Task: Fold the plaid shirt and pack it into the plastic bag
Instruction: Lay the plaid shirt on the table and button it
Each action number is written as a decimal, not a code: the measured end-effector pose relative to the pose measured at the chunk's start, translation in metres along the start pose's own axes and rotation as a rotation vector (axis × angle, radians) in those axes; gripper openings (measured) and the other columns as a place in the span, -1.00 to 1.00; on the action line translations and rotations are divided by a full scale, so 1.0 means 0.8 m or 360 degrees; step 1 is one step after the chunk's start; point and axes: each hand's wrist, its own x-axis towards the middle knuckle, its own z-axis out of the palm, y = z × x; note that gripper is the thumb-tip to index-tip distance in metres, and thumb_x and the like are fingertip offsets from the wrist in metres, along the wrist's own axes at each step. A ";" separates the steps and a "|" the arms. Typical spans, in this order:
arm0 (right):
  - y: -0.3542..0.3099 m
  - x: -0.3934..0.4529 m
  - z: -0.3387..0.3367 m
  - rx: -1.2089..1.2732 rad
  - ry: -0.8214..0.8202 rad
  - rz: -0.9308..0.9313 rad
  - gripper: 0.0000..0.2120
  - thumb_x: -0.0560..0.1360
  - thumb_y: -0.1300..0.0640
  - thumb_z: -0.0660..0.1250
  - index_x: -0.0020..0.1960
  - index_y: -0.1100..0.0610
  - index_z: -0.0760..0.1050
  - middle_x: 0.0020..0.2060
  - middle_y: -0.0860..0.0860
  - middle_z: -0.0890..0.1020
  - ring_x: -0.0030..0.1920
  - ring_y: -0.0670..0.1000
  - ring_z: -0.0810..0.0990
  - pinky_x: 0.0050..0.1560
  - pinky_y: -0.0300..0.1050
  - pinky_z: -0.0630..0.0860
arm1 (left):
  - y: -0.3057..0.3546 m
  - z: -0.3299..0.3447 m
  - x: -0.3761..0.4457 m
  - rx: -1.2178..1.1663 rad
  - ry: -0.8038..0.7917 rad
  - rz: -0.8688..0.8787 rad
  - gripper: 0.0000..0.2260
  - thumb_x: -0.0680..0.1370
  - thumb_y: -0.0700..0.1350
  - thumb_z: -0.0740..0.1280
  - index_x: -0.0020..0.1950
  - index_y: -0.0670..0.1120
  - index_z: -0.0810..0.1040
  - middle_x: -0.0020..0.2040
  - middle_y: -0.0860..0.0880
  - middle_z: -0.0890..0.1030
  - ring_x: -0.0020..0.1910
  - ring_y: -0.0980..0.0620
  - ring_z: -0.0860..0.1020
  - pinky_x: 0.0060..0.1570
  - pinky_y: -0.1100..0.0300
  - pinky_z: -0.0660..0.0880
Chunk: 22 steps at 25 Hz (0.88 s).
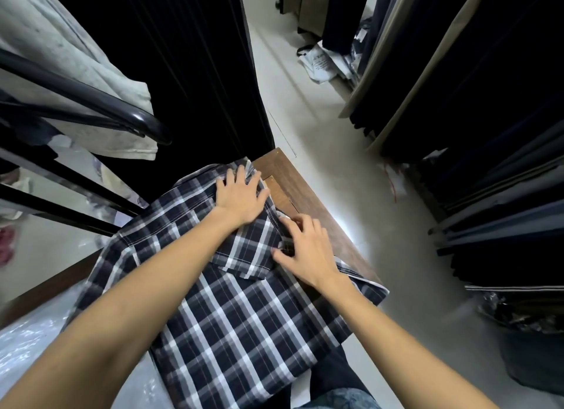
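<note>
Plaid shirt point(232, 311): spread across our wooden table point(308, 201), hem hanging over the near edge. Left hand point(241, 199): fingers spread flat, pressing the collar end. Right hand point(305, 250): fingers curled, pinching the front placket.

Views: one only, the head camera, so no second view shares any part of the scene.
Position: on the person's head, above the wooden table point(308, 195).
Direction: forward and steeply down, along both forearms to the left hand point(241, 198) and right hand point(305, 253) on the plaid shirt point(232, 311).
Nearness: close to the hands; the forearms enter from the bottom corners.
Lens: wide-angle, with straight edges bowed near the borders.
Far field: an aisle floor point(305, 109) running toward the top.
</note>
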 end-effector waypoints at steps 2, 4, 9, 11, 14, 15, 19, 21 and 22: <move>0.010 -0.014 0.001 -0.0082 -0.0017 -0.0080 -0.26 0.48 -0.32 0.35 0.54 0.01 0.35 0.30 0.07 0.49 0.21 0.08 0.46 0.16 0.04 0.50 | 0.002 0.017 0.004 -0.0020 -0.0163 -0.0065 -0.40 0.68 0.28 -0.14 0.68 0.09 -0.09 0.69 -0.17 -0.09 0.64 -0.31 -0.07 0.51 -0.37 -0.02; 0.022 -0.030 0.003 -0.0100 0.0065 -0.0005 -0.34 0.50 -0.26 0.40 0.50 0.01 0.40 0.21 0.03 0.53 0.12 0.04 0.48 0.08 -0.03 0.50 | 0.006 0.031 0.000 -0.0094 -0.0199 -0.0102 -0.37 0.66 0.32 -0.19 0.67 0.11 -0.22 0.68 -0.15 -0.23 0.62 -0.35 -0.23 0.44 -0.51 -0.16; 0.051 -0.066 -0.005 -0.0049 0.0231 0.0194 -0.59 0.51 0.13 0.49 0.33 0.00 0.53 0.03 -0.04 0.62 -0.04 0.05 0.59 -0.11 -0.01 0.59 | 0.014 0.049 -0.006 -0.0216 -0.0051 -0.0143 -0.38 0.64 0.34 -0.22 0.66 0.14 -0.26 0.66 -0.13 -0.30 0.59 -0.37 -0.34 0.39 -0.59 -0.20; 0.055 -0.080 -0.011 -0.0043 0.0260 0.0213 -0.67 0.53 0.13 0.47 0.27 -0.02 0.55 -0.02 -0.07 0.63 -0.08 0.03 0.61 -0.23 -0.08 0.52 | 0.014 0.051 -0.007 -0.0229 -0.0032 -0.0155 -0.38 0.64 0.34 -0.22 0.66 0.15 -0.25 0.66 -0.13 -0.29 0.59 -0.36 -0.34 0.39 -0.59 -0.21; 0.057 -0.101 -0.017 -0.0096 0.0364 0.0209 -0.77 0.49 0.10 0.53 0.11 0.00 0.60 -0.12 -0.10 0.64 -0.22 0.00 0.62 -0.39 -0.14 0.48 | 0.012 0.049 -0.005 -0.0231 -0.0042 -0.0156 -0.37 0.64 0.35 -0.22 0.66 0.15 -0.25 0.66 -0.11 -0.31 0.59 -0.34 -0.35 0.40 -0.57 -0.21; 0.059 -0.108 -0.017 -0.0127 0.0405 0.0202 -0.78 0.46 0.12 0.56 0.06 0.02 0.61 -0.17 -0.09 0.64 -0.29 0.00 0.61 -0.44 -0.17 0.45 | 0.010 0.046 -0.002 -0.0243 -0.0061 -0.0160 -0.36 0.63 0.35 -0.22 0.66 0.15 -0.25 0.66 -0.11 -0.31 0.59 -0.33 -0.34 0.41 -0.57 -0.21; 0.057 -0.124 -0.017 -0.0217 0.0482 0.0246 -0.77 0.41 0.17 0.61 0.01 0.03 0.64 -0.28 -0.07 0.64 -0.41 0.04 0.60 -0.49 -0.20 0.39 | 0.020 0.026 -0.007 -0.0107 -0.0013 -0.0199 -0.34 0.63 0.35 -0.24 0.67 0.09 -0.20 0.66 -0.17 -0.26 0.61 -0.35 -0.29 0.42 -0.55 -0.21; 0.056 -0.125 -0.016 -0.0207 0.0502 0.0272 -0.76 0.42 0.18 0.59 0.04 0.03 0.65 -0.29 -0.06 0.63 -0.41 0.08 0.61 -0.50 -0.16 0.39 | 0.043 0.024 -0.031 -0.0102 0.0011 -0.0112 -0.33 0.64 0.34 -0.22 0.68 0.07 -0.17 0.67 -0.19 -0.23 0.60 -0.39 -0.25 0.43 -0.54 -0.24; 0.055 -0.126 -0.015 -0.0214 0.0510 0.0275 -0.77 0.42 0.19 0.59 0.04 0.03 0.66 -0.29 -0.05 0.63 -0.41 0.09 0.61 -0.50 -0.17 0.36 | 0.053 0.029 -0.045 -0.0138 -0.0025 -0.0102 -0.33 0.63 0.35 -0.22 0.68 0.09 -0.17 0.67 -0.19 -0.22 0.60 -0.42 -0.25 0.39 -0.55 -0.25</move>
